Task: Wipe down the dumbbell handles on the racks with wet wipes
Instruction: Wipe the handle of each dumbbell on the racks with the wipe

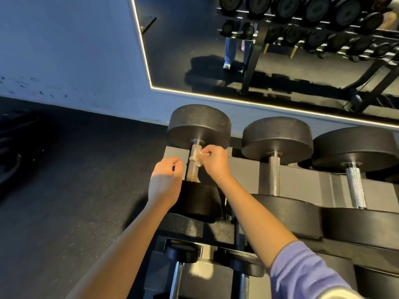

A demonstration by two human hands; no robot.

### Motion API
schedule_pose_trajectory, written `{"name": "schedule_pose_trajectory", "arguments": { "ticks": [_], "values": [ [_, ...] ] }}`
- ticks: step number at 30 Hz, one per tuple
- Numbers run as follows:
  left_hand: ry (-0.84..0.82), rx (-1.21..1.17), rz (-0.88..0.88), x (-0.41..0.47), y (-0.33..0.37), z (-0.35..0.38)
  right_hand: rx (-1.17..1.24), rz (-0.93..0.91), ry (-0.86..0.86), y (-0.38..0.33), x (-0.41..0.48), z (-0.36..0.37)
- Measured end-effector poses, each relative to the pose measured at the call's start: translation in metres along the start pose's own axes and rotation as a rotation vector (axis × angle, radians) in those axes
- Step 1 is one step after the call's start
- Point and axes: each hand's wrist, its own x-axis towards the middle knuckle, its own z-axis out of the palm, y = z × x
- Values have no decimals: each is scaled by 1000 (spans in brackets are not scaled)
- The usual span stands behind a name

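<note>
A: Where is the wet wipe (pixel 195 156) to be found?

B: At centre frame. It is pinched in the curled fingers of the right hand (pixel 213 160) and pressed against the upper part of the knurled dumbbell handle (pixel 192 170), just below the far weight head (pixel 198 126). The dumbbell concerned is the leftmost one on the rack (pixel 249 169).

A: And the left hand (pixel 166 179)?

B: It is seen just left of the handle, with fingers loosely curled and nothing held. Whether the steel is touched cannot be told.

A: How is this step best done?

B: The wipe would better be wrapped round the bar than dabbed at one side. It should then be drawn down the whole knurled length towards the near weight head (pixel 194 200), with a twist so that the underside is reached. Firm pressure is judged necessary, since grime is caught in knurling. The near head could be steadied by the left hand, so that the dumbbell is not rolled in its cradle.

A: What is left to be wiped?

B: The next handle (pixel 274 175) and the one beyond (pixel 355 187), right of centre, are judged to be waiting.
</note>
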Motion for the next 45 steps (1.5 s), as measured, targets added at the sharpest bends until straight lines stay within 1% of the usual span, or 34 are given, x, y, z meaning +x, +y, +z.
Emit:
{"name": "schedule_pose_trajectory", "arguments": {
  "ticks": [3, 4, 6, 10, 13, 17, 20, 22, 25, 27, 30, 32, 34, 36, 38, 40, 43, 45],
  "values": [
    [-11, -18, -20, 1, -1, 1, -30, 39, -193, 9, -13, -4],
    [-11, -23, -22, 1, -1, 1, -50, 48, -223, 10, -15, -5],
    [-9, -30, -24, 0, -1, 1, -68, 35, -173, 8, -13, -3],
    [7, -33, -38, 1, -1, 2, 6, 6, 94, -2, 2, 6],
    [6, -29, -36, 1, -2, 2, 3, 2, 176, -3, 8, 12],
    [-7, -34, -54, 0, 0, 2, 16, 1, 188, -3, 9, 12],
    [-21, -18, -64, 0, -1, 1, 10, 29, 143, -4, 7, 10],
    [-38, -11, -61, 1, -2, 0, -20, 64, 71, -2, 2, 5],
    [-70, 47, 8, 0, -1, -3, -98, 87, -102, 2, -8, -3],
    [-130, 95, 31, 0, 4, -6, -121, 95, -164, 3, -14, -8],
    [-261, 94, 21, 11, 14, -10, -4, 33, -69, 0, -28, -11],
    [-318, -24, 57, 18, 19, -11, 87, -8, -8, -4, -37, -11],
    [-342, -120, 122, 23, 23, -9, 111, -38, 21, -5, -40, -9],
    [-283, -133, 169, 30, 24, -7, 155, -53, -5, -7, -42, -8],
    [-185, -114, 186, 37, 23, -6, 199, -37, -49, -10, -48, -6],
    [-96, -89, 194, 47, 20, -6, 144, -22, -51, -10, -56, -3],
    [-58, -21, 185, 64, 20, -2, -1, 27, 20, -7, -67, 2],
    [-57, 11, 178, 75, 23, 6, 16, 38, 79, -5, -66, 4]
  ]
}}
